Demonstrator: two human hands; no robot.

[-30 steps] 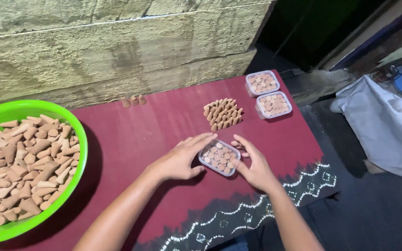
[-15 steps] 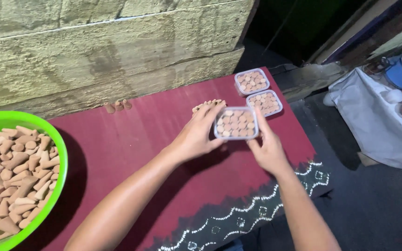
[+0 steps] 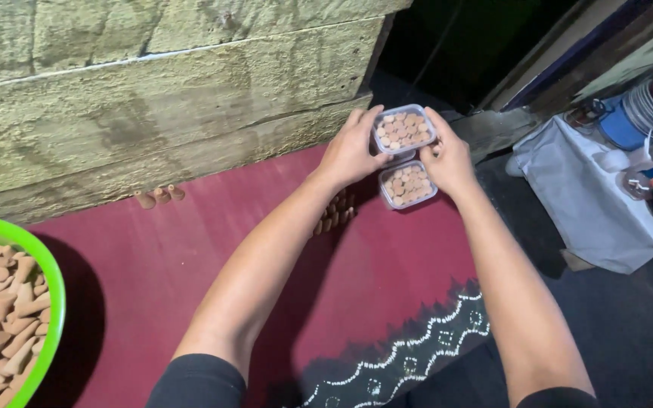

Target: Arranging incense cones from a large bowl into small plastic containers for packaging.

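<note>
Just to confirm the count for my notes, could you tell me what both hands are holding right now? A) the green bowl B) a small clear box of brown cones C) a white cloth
B: the left hand and right hand hold the small clear box from either side, above a second box.

Your left hand point(image 3: 351, 151) and right hand point(image 3: 447, 157) gripped a clear box point(image 3: 403, 129) packed with brown cones from both sides, above a second filled box point(image 3: 407, 184) on the maroon cloth point(image 3: 190, 257). A green bowl point(image 3: 53, 295) of cones sat at your far left, three loose cones point(image 3: 159, 197) by the stone wall point(image 3: 153, 91)
</note>
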